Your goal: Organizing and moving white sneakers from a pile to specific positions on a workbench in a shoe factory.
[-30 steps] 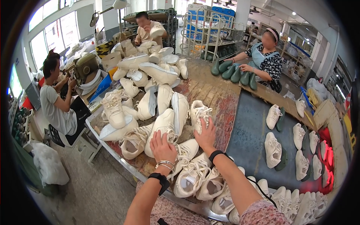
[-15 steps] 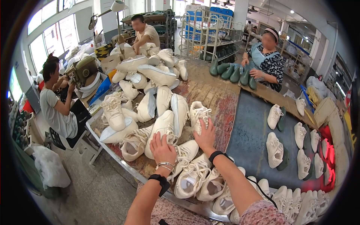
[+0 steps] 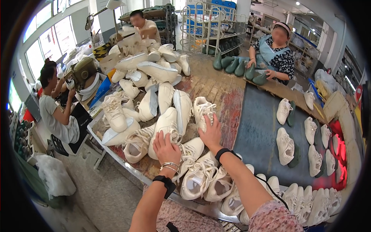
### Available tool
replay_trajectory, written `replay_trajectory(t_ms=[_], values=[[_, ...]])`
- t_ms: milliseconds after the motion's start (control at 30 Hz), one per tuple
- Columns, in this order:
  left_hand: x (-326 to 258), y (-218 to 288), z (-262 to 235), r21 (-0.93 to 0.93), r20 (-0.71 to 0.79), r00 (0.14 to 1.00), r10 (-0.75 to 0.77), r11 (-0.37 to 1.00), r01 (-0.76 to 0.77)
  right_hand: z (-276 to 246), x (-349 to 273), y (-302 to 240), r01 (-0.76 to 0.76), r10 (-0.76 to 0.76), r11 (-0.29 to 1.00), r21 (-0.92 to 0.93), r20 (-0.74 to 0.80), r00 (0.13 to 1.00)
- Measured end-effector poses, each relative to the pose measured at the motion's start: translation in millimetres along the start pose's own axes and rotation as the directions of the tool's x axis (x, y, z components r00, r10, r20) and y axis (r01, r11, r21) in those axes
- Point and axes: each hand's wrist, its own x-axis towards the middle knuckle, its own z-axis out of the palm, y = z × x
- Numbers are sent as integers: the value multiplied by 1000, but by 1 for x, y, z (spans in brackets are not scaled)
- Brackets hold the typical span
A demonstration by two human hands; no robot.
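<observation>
Cream lace-up sneakers lie heaped on the worn table before me. My left hand (image 3: 167, 149) rests flat with fingers stretched across the lower part of a cream sneaker (image 3: 167, 120), near its laces. Farther right, my right hand (image 3: 211, 134) is curled over the near end of another sneaker (image 3: 201, 107), thumb and fingers about it; its opening faces away. Between my forearms sit laced sneakers, one with pale filling in its opening (image 3: 195, 181). Left of my left hand, a sneaker (image 3: 135, 149) shows its open collar.
A dark conveyor belt (image 3: 257, 135) on the right carries sneakers and green shoe lasts. More sneakers (image 3: 315, 205) line the near right edge. Across the table a person handles green lasts (image 3: 239, 69). Two others work at the left and far side. A wire cart (image 3: 210, 31) stands behind.
The view has shifted slightly. My hands stay on the same two sneakers. Sneakers on the belt have moved nearer, and the person across has tipped a green last over.
</observation>
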Motion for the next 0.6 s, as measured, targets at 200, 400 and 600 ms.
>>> replay_trajectory(t_ms=[200,400,600], values=[[2,5,2,2,9,1000,5,1000,-5,-1,1,6,-7,7,1000,-3,-5,1000],[1,-1,0,13,26,1000,-13,1000,13,1,0,0,-14,14,1000,-3,2,1000],[0,0,0,9,35,999,-19,1000,19,2,-1,2,-15,15,999,-34,2,1000]])
